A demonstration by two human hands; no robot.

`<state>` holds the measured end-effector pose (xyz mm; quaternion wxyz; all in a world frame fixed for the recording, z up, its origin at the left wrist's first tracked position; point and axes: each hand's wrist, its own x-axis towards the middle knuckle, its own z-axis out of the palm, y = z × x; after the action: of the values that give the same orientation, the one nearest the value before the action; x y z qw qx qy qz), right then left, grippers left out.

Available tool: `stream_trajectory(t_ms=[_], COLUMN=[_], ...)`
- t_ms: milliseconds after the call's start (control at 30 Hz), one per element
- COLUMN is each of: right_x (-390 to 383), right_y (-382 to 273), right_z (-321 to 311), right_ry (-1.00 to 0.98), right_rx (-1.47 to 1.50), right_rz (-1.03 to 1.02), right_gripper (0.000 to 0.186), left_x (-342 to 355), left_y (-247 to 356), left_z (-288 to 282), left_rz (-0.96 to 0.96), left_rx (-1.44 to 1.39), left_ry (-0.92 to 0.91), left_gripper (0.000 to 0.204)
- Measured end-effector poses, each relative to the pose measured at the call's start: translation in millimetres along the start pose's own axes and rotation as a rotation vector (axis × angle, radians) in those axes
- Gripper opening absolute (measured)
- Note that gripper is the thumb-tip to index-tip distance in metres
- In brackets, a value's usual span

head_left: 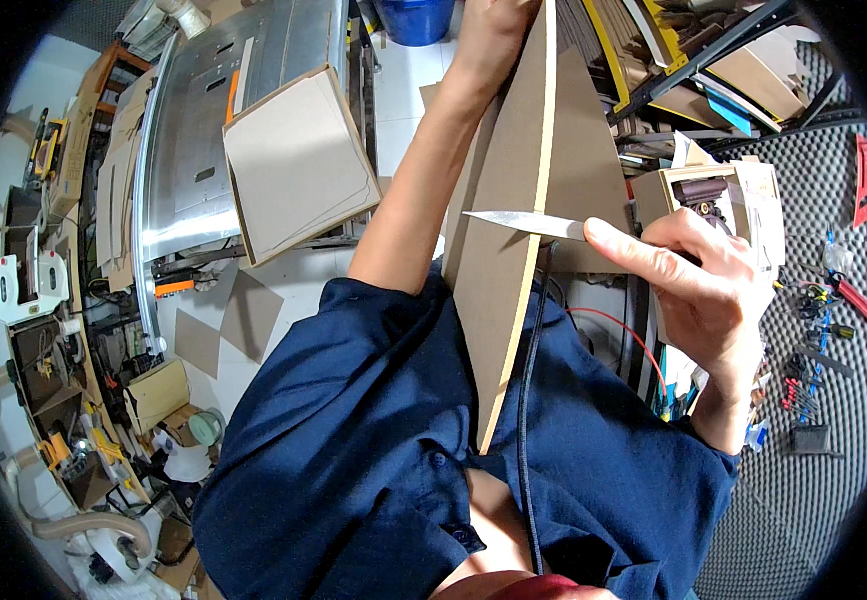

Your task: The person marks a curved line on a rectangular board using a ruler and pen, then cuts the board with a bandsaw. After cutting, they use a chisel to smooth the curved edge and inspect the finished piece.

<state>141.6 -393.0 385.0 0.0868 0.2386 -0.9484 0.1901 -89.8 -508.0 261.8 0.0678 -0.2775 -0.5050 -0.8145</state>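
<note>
A brown board stands on edge, its near end against the dark blue shirt; a black cord runs just right of it. Right of the board, the right hand has its fingers clamped on a pointed metal blade, which juts from the fingertips across the board's pale edge. At the board's far end is the left hand, its fingers' grip unclear. Left of the board, a cardboard piece lies on a metal table.
</note>
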Motion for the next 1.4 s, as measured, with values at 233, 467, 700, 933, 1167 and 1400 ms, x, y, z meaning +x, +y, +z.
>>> stream_trajectory(t_ms=[233,467,700,933,1167,1400], right_x=[-5.7,-7.8,-11.1,-10.7,-11.5,-20.7], right_y=[-1.4,-2.4,-8.8,-4.0,-3.6,-1.2], right_z=[2.5,5.2,2.2,0.8,2.4,0.8], right_ry=[0.051,0.05,0.037,0.043,0.073,-0.053], right_rx=[-0.007,-0.01,-0.013,0.08,0.109,0.066], right_rz=[0.001,-0.022,0.007,-0.051,-0.07,0.01], right_gripper=[0.055,0.062,0.056,0.042,0.039,0.056], left_x=[-1.2,-6.2,-6.0,-9.9,-12.2,-13.5], left_y=[0.8,7.1,10.0,15.5,12.0,13.6], left_z=[-5.8,-4.2,-0.1,2.1,0.3,1.0], left_rz=[0.002,-0.031,-0.031,-0.027,-0.01,-0.037], left_rx=[0.017,0.031,0.02,0.015,0.016,-0.014], left_ry=[-0.02,-0.043,-0.076,-0.096,-0.099,-0.069], left_gripper=[0.059,0.057,0.057,0.057,0.054,0.051])
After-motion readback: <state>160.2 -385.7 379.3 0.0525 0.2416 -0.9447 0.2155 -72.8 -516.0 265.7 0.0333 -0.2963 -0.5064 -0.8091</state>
